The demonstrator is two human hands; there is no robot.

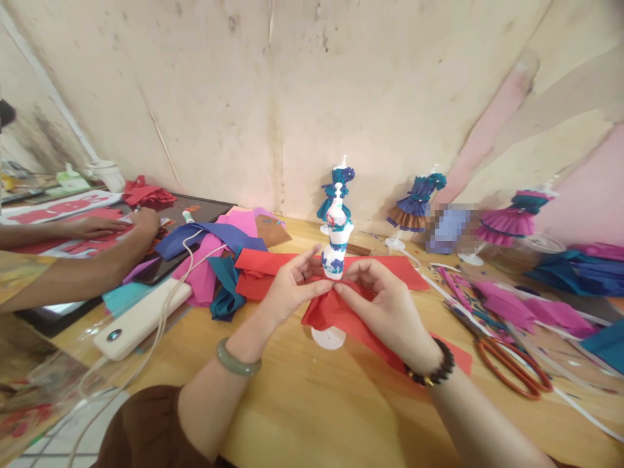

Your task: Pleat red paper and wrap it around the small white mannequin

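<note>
In the middle of the head view stands a small white mannequin (336, 227) with blue and teal patches, upright on a round white base (328, 337). Red crepe paper (336, 311) hangs in gathers at its lower end. My left hand (297, 286) pinches the paper's top edge between thumb and fingers, on the mannequin's left side. From the other side, my right hand (377, 296) pinches the same edge, thumb tips almost meeting in front. The paper trails off beneath my right wrist. Behind the mannequin lies a folded red strip (409, 270).
Small dressed mannequins (414, 205) stand along the wall. Orange-handled scissors (511, 367) and pink paper scraps (531, 309) lie at right. A white power bank (141, 318) with cables and coloured paper lies at left. A co-worker's hands (143, 224) handle red pieces there.
</note>
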